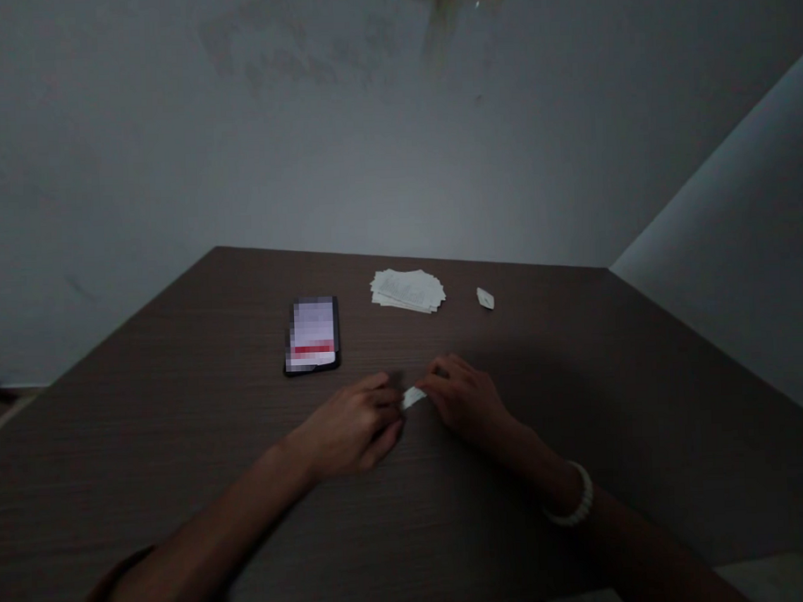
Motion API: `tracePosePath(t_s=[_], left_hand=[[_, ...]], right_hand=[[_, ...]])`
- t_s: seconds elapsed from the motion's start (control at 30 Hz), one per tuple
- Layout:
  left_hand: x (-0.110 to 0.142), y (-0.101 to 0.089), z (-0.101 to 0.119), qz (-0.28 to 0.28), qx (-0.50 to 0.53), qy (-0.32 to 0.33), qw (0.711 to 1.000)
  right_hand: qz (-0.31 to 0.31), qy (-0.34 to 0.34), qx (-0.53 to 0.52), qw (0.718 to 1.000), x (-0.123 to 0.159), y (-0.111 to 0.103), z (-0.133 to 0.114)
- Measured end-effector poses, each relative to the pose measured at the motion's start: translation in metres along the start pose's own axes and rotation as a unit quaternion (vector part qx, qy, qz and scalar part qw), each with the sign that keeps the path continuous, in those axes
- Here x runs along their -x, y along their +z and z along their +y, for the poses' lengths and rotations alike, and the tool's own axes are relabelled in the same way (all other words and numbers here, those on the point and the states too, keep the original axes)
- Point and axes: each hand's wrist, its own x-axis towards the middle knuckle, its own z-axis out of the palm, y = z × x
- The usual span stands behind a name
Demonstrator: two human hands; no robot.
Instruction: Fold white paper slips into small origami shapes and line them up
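Observation:
A small piece of white paper [414,397] lies low over the table between my two hands. My left hand [361,425] has its curled fingers at the paper's left end. At the opposite end, the bent fingers of my right hand [467,395] grip the paper from above. Both hands hide part of it, so its full shape cannot be made out. Farther back sits a loose stack of white paper sheets [407,290], the top one bearing faint print. To the right of the stack rests a small folded piece of paper [485,299].
On the left, beyond my left hand, a phone [311,335] with a lit, blurred screen lies on the dark wooden table [179,344]. A stained grey wall [370,162] rises behind the table's far edge. A pale bracelet [583,497] circles my right wrist.

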Motion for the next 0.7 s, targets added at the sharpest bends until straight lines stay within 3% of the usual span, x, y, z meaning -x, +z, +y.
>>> tracePosePath(t_s=[0.17,0.47,0.7], left_hand=[[0.000,0.002,-0.001,0.005,0.009,-0.007,1.000],[0.001,0.000,0.001,0.014,-0.033,-0.020,0.999],[0.002,-0.001,0.003,0.012,-0.047,-0.036,0.998]], right_hand=[[-0.021,-0.060,0.030,0.997,0.005,-0.006,0.004],[-0.012,-0.041,0.024,0.999,0.013,-0.010,0.008],[-0.024,-0.116,0.028,0.993,0.019,-0.016,0.022]])
